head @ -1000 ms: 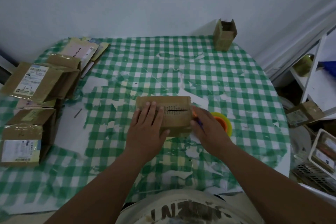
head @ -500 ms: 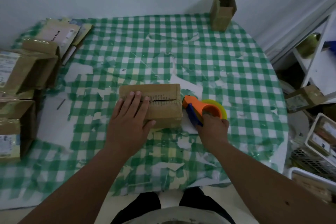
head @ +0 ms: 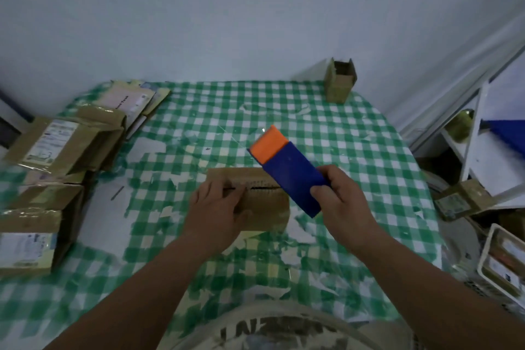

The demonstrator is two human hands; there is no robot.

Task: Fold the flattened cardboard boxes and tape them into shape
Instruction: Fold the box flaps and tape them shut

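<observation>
A small folded cardboard box (head: 264,202) lies in the middle of the green checked table (head: 326,133), its top flaps meeting along a dark seam. My left hand (head: 218,210) rests flat on the box's left part, fingers over the seam. My right hand (head: 341,202) grips a blue and orange tape dispenser (head: 287,167) and holds it raised above the box's right end, orange end pointing up and away.
Taped cardboard boxes (head: 56,148) are stacked along the table's left edge, with flat ones (head: 130,99) behind them. A small open box (head: 341,81) stands at the far right corner. A white shelf (head: 483,150), another box (head: 463,199) and a tray (head: 502,258) lie to the right.
My right hand has lifted the tape dispenser off the table and swung it up over the box's right end. My left hand stays on the box.
</observation>
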